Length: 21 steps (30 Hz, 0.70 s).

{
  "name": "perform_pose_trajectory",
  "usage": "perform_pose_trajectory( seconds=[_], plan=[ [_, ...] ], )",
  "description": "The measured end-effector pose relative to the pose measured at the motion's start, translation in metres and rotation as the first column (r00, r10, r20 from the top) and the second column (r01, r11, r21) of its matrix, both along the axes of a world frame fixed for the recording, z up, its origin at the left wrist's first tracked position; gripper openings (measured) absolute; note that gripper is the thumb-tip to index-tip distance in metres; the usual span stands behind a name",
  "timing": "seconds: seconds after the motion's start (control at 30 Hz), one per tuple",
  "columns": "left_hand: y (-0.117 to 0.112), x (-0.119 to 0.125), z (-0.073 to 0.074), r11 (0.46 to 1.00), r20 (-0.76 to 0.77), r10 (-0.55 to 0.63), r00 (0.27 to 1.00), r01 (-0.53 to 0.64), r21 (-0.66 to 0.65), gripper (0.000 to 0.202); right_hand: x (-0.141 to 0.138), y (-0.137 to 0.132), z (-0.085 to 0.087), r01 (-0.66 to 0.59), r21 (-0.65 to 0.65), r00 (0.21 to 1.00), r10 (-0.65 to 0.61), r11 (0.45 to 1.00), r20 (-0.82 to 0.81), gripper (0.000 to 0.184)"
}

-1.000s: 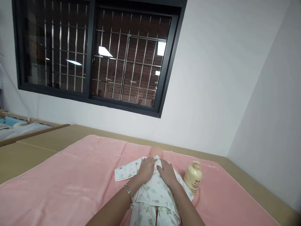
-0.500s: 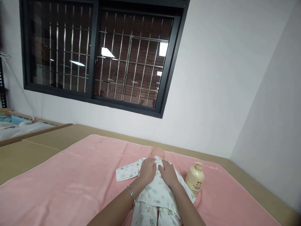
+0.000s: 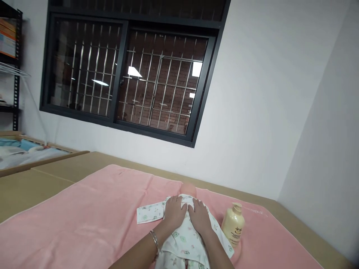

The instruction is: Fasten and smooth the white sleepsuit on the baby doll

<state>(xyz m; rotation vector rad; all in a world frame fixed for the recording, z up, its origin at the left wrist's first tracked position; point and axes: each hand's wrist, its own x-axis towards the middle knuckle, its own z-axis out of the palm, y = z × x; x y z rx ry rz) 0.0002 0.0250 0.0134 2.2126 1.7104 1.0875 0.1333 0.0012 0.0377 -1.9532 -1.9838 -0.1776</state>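
A baby doll lies on its back, its bald head (image 3: 188,189) at the far end. It is dressed in a white printed baby top (image 3: 186,235), with one sleeve (image 3: 150,213) stretched flat to the left. My left hand (image 3: 174,213), a silver bangle on its wrist, rests flat on the left of the doll's chest. On the right side of the chest lies my right hand (image 3: 200,216), fingers extended. The two thumbs come close together at the middle. Neither hand grasps anything. The doll's lower body is cut off by the frame's bottom edge.
Under the doll spreads a pink blanket (image 3: 92,224) over a tan surface (image 3: 56,170). A pale yellow pump-type bottle (image 3: 233,224) stands close to the doll's right-hand sleeve. A barred window (image 3: 154,86) is in the wall behind. Far left are a wooden-edged bin with cloths and a black shelf.
The view has tilted upward a little, so everything sits lower in the picture and more of the shelf shows. Both hands remain on the doll's chest, with only a slight shift.
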Motion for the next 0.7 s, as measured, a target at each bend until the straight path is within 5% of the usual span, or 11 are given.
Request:
perform_pose_trajectory(
  seconds=[0.23,0.4,0.7],
  plan=[
    [-0.005,0.001,-0.001,0.999,0.011,0.016,1.0,-0.017,0.048,0.029,-0.001,-0.003,0.008,-0.133,-0.029,0.99,0.134,0.991,0.046,0.039],
    [-0.01,0.003,0.0,0.996,-0.003,0.09,0.996,-0.09,-0.007,0.033,-0.022,-0.018,0.013,0.031,-0.044,0.987,-0.023,0.999,0.158,0.034],
    [0.006,-0.003,-0.008,0.994,0.038,-0.111,0.993,0.11,0.027,0.041,0.01,0.0,0.005,-0.096,-0.039,0.993,0.093,0.995,-0.07,0.047]
  ],
)
